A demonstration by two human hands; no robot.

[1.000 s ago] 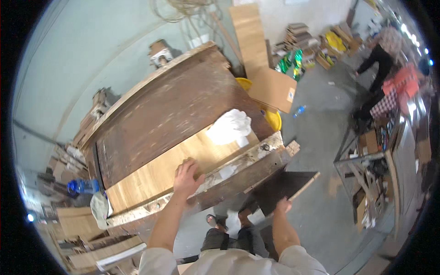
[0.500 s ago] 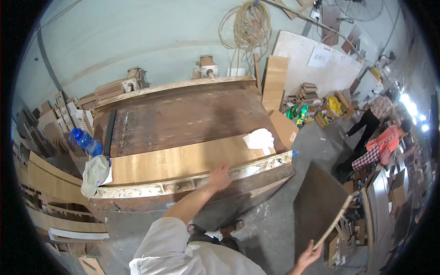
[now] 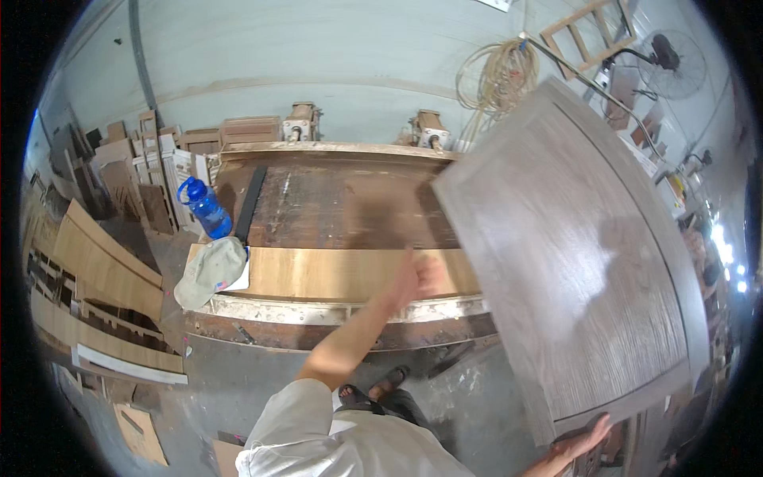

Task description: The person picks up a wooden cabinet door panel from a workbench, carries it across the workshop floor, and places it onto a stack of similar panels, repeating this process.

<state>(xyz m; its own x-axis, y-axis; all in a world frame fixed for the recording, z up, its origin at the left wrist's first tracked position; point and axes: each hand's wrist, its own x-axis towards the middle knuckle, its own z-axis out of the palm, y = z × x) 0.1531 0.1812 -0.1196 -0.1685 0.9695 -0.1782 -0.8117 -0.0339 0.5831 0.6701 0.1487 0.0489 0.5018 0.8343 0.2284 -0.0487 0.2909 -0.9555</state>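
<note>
A large grey-brown wood-grain panel (image 3: 572,262), framed like a cabinet door, stands tilted at the right, overlapping the right end of the workbench. My right hand (image 3: 584,441) grips its lower edge; part of the fingers is hidden behind it. Over the pale wooden board (image 3: 334,274) on the bench hovers my left hand (image 3: 420,274), its fingers smeared by motion. That hand appears to hold nothing and is apart from the panel. The bench has a brown worn top (image 3: 318,207) and a whitish, stained front rail (image 3: 350,310).
A grey-green cap (image 3: 213,270) and a blue water bottle (image 3: 205,208) sit at the bench's left end, beside a dark bar (image 3: 253,205). Curved wooden pieces (image 3: 107,262) are stacked at the left. A coiled hose (image 3: 497,75) and a fan (image 3: 671,63) are at the back wall.
The panel has swung up from low at my right to stand beside and over the bench, still in my right hand. My left hand has lifted off the front rail. The view has turned right.
</note>
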